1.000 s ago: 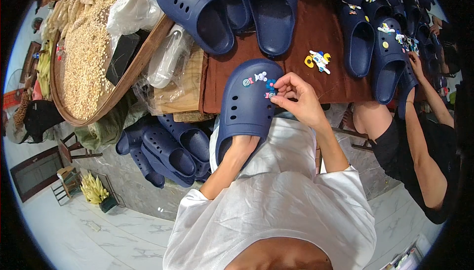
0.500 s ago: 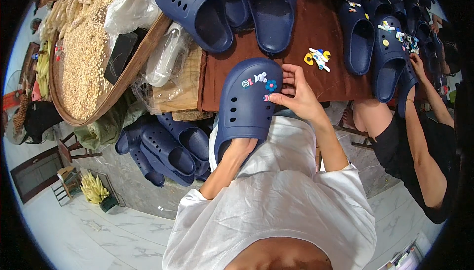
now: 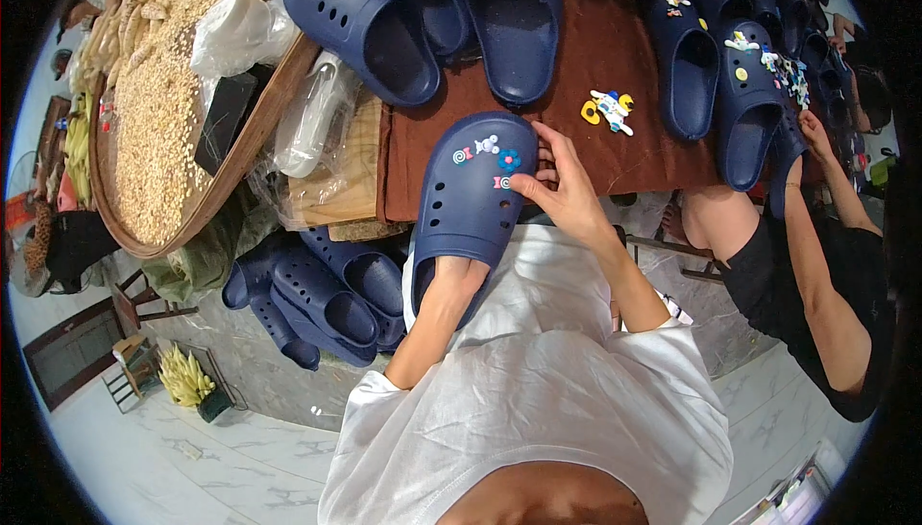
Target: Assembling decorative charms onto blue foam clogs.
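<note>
A navy clog (image 3: 470, 216) is held over my lap, its toe toward the brown-covered table. My left hand (image 3: 462, 275) reaches into its foot opening; the fingers are hidden inside. My right hand (image 3: 562, 186) grips the clog's right side, thumb on top beside a pink-and-white candy-shaped charm (image 3: 502, 182), other fingers curled at the edge. Above that charm sit a blue flower charm (image 3: 509, 159), a pale bear-like charm (image 3: 488, 145) and a swirl lollipop charm (image 3: 462, 155). Several loose charms (image 3: 609, 112) lie on the table beyond my right hand.
More navy clogs (image 3: 512, 30) stand at the table's far side, with others stacked lower left (image 3: 331, 299). A woven tray (image 3: 206, 200) of pale kernels is at left, beside plastic-wrapped items (image 3: 317, 117). At right, another person's hand (image 3: 812, 131) works among decorated clogs (image 3: 751, 107).
My right thumb has slid slightly off the candy-shaped charm, so more of it shows. The whole view has shifted a little, with the clog now slightly farther left and more tilted.
</note>
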### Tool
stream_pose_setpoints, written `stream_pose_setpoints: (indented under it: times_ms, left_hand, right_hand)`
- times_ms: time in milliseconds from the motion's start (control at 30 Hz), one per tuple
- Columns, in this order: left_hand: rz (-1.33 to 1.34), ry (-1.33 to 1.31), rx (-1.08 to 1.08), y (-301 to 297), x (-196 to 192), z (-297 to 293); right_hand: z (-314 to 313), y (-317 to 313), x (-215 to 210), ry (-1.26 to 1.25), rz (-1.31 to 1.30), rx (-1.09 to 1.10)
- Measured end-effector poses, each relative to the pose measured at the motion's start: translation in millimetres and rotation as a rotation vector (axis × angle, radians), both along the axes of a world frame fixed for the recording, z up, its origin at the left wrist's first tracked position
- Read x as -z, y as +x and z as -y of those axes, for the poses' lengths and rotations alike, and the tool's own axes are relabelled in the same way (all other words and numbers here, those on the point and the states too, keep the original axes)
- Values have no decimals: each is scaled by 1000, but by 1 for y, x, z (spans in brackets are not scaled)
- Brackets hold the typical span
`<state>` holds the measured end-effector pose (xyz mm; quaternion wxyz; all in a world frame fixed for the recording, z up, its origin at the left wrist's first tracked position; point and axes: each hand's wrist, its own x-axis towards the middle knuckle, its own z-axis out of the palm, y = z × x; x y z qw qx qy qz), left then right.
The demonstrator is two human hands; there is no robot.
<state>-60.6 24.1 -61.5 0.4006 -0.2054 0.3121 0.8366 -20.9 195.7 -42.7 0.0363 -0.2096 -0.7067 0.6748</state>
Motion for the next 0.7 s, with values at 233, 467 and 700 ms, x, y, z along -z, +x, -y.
stream_pose_setpoints:
  times_ms: [233, 467, 700]
  left_hand:
    - [10, -43, -51, -4, -5, -6]
    - [19, -92, -116, -6, -7, -10]
    - [27, -128, -149, -1, -13, -10]
  right_hand:
    - [-44, 1, 4, 1020, -116, 235]
    - [-62, -4, 23, 1217, -30, 230]
    - [-63, -1, 25, 1183, -54, 228]
